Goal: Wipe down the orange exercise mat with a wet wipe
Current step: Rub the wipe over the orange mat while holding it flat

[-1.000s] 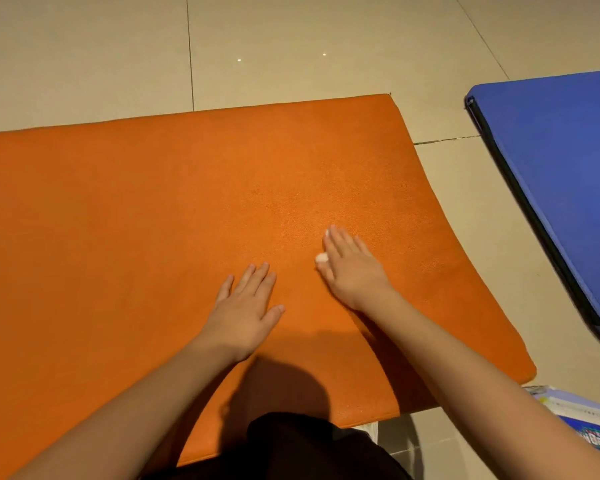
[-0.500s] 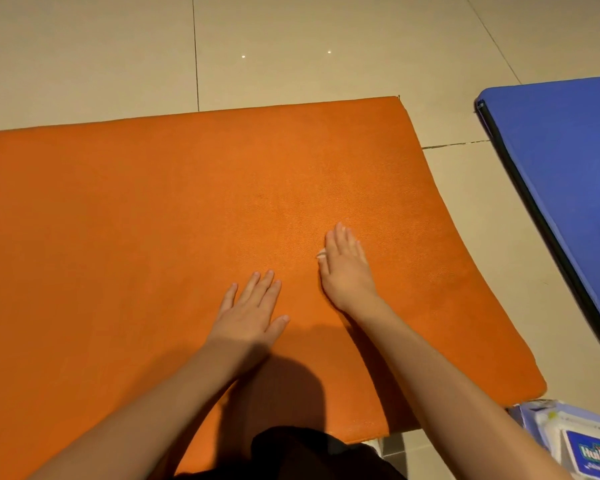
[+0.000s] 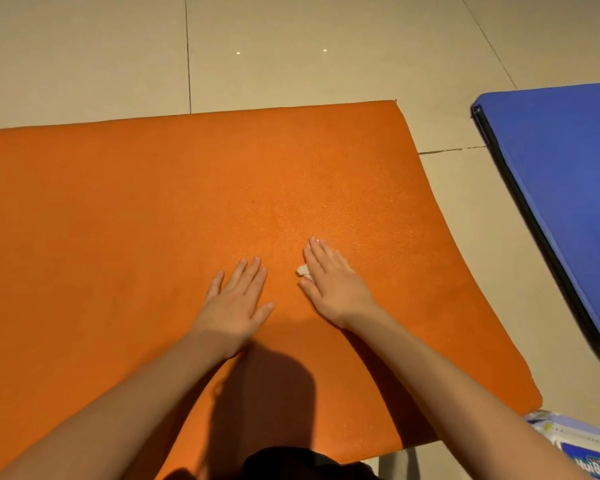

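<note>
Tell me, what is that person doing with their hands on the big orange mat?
A person is wiping the flat orange exercise mat on the beige tiled floor. The right hand presses a small white wet wipe against it; only bits peek out from under the hand. The left hand rests flat on the mat beside it, holding nothing. A blue mat lies to the right, with a pack of wipes by the orange mat's near corner.

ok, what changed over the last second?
The right hand, pressing the wet wipe flat on the orange mat, slid slightly left, toward the left hand. Nothing was picked up or released. The left hand stays flat on the mat in about the same spot; the blue mat and wipes pack have not moved.
</note>
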`<action>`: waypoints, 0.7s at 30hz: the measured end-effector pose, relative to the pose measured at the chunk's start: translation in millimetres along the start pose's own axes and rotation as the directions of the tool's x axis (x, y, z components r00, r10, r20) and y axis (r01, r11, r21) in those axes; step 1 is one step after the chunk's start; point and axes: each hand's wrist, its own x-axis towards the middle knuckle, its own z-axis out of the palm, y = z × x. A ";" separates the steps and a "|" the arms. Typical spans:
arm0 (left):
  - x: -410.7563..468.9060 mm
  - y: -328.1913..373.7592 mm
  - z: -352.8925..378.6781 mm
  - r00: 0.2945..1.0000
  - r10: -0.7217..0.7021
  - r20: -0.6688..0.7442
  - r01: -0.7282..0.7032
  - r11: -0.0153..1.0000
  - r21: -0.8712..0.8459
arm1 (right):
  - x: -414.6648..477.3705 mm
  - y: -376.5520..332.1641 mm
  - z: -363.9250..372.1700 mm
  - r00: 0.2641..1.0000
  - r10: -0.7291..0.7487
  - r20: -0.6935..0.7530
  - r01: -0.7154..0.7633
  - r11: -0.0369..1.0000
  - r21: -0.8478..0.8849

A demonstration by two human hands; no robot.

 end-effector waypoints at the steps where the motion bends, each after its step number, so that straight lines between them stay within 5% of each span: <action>1: 0.6 0.4 2.6 1.000 -0.008 -0.004 0.008 1.000 0.001 | 5.1 9.8 -3.2 1.000 0.025 -0.011 -0.025 0.999 -0.030; 6: 6.5 4.2 5.5 0.998 -0.066 0.000 0.066 0.996 0.062 | 27.7 7.4 -7.6 0.943 0.314 -0.108 -0.308 0.949 0.068; 10: 6.6 4.8 -2.1 0.998 -0.063 -0.006 0.063 0.998 0.006 | 16.0 -3.4 2.1 0.999 0.022 -0.027 -0.021 0.999 0.026; 12: 11.9 2.8 -7.9 0.999 -0.045 -0.019 0.045 0.999 -0.022 | 19.3 16.3 -4.2 0.999 -0.012 -0.036 0.011 0.999 -0.033; 17: 32.8 -9.7 -19.9 0.999 -0.033 -0.025 0.032 0.999 -0.025 | 45.5 22.4 -13.1 0.931 0.347 -0.115 -0.344 0.938 0.040; 21: 29.6 -8.7 -21.1 0.999 -0.043 0.015 0.041 0.994 0.101 | 31.6 -1.3 -2.7 0.998 0.040 -0.041 -0.039 0.999 0.028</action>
